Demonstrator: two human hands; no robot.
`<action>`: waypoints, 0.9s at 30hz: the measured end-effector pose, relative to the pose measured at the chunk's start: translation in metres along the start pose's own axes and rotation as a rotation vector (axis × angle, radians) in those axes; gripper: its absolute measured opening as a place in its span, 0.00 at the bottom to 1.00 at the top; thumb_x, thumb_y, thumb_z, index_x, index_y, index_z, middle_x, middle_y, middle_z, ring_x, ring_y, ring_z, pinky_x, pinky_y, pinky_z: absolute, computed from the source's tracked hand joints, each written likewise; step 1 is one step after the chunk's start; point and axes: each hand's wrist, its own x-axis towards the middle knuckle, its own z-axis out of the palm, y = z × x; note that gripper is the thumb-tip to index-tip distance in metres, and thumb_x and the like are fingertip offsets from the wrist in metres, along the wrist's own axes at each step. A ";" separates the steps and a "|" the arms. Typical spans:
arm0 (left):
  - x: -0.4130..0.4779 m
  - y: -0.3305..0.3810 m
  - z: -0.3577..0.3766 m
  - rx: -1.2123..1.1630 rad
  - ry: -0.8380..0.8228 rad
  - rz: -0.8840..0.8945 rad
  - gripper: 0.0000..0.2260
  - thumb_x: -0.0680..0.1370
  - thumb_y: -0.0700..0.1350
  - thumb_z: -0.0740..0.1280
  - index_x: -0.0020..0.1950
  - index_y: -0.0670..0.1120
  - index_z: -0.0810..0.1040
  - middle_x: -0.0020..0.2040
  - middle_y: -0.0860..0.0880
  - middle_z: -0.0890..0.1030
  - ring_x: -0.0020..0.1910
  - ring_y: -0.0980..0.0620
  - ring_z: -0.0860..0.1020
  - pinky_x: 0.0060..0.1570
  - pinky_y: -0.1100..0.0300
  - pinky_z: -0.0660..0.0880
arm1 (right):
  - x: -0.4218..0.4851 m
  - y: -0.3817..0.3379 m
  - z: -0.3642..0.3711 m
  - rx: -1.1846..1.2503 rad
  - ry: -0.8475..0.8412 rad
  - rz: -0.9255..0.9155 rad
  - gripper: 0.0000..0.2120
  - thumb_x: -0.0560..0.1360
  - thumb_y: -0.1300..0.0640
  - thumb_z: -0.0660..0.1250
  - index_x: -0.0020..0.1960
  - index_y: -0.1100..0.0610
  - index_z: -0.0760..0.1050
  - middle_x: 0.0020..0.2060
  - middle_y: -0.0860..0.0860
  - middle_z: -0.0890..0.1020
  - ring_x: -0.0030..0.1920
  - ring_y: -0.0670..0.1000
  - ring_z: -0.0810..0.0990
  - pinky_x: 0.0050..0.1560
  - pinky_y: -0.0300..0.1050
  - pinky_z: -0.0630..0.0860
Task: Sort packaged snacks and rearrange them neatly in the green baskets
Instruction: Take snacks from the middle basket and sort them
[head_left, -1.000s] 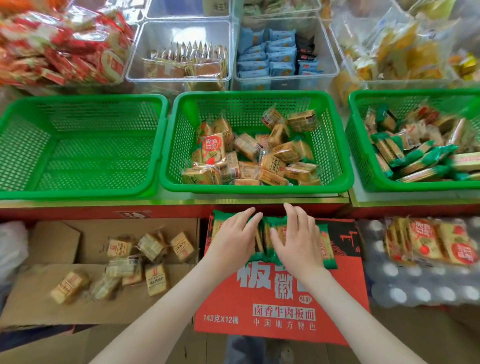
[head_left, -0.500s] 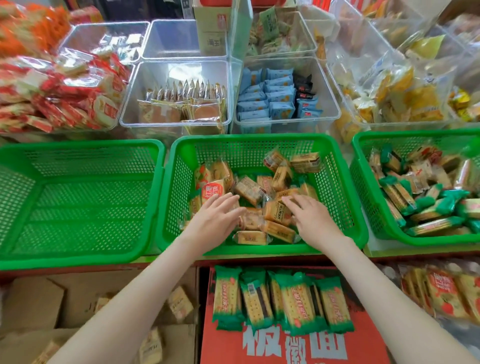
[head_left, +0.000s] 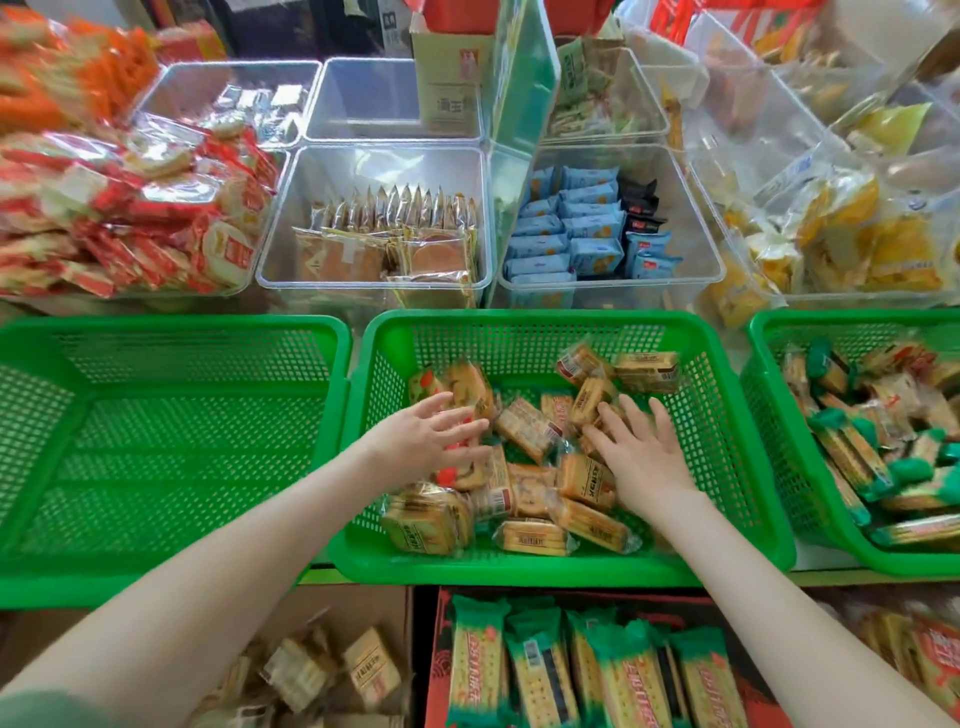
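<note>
Green plastic mesh makes the middle basket (head_left: 519, 569), and the tan snack packets (head_left: 527, 428) lie inside it in a loose heap. Most are at the centre and toward 6 o'clock, and a few are near 1 o'clock by the far wall.

Both hands are inside this basket and apart from each other. The left hand (head_left: 431, 441) is at about 9 o'clock of the heap and the right hand (head_left: 639, 457) at about 3 o'clock. Their fingers are straight and spread, lying flat on top of the packets, and neither hand holds anything that I can see.

I judge that the sorting of this heap is only starting, and the hands are feeling through it. A red-printed packet (head_left: 451, 474) under the left hand looks like a different kind from the tan ones. The next move probably calls for closing the fingers on one kind and carrying it out, maybe to the left basket (head_left: 171, 325) at 9 o'clock.

The packets have clear, shiny wrappers with yellow labels. They lie at all angles and overlap, some on edge. I think they will slide easily, so a firm pinch is needed.
</note>
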 end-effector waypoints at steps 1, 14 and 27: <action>0.002 0.001 0.001 0.037 0.016 0.005 0.38 0.79 0.35 0.62 0.79 0.52 0.39 0.80 0.46 0.43 0.78 0.45 0.44 0.72 0.46 0.36 | 0.001 -0.002 -0.001 -0.012 0.008 0.000 0.35 0.76 0.65 0.61 0.78 0.50 0.52 0.79 0.54 0.47 0.77 0.58 0.37 0.72 0.63 0.29; -0.020 0.008 0.011 0.018 0.436 -0.331 0.28 0.63 0.39 0.77 0.62 0.40 0.77 0.54 0.39 0.80 0.56 0.39 0.78 0.64 0.40 0.70 | -0.004 -0.034 -0.008 0.256 -0.104 -0.092 0.29 0.80 0.43 0.57 0.77 0.51 0.55 0.72 0.54 0.65 0.71 0.56 0.64 0.69 0.53 0.64; -0.058 0.106 -0.044 -0.421 0.596 -0.849 0.35 0.59 0.53 0.79 0.61 0.37 0.77 0.44 0.40 0.78 0.41 0.40 0.77 0.43 0.49 0.76 | -0.046 -0.020 0.012 0.394 0.292 -0.145 0.20 0.76 0.59 0.67 0.66 0.60 0.72 0.56 0.58 0.78 0.58 0.60 0.76 0.58 0.54 0.74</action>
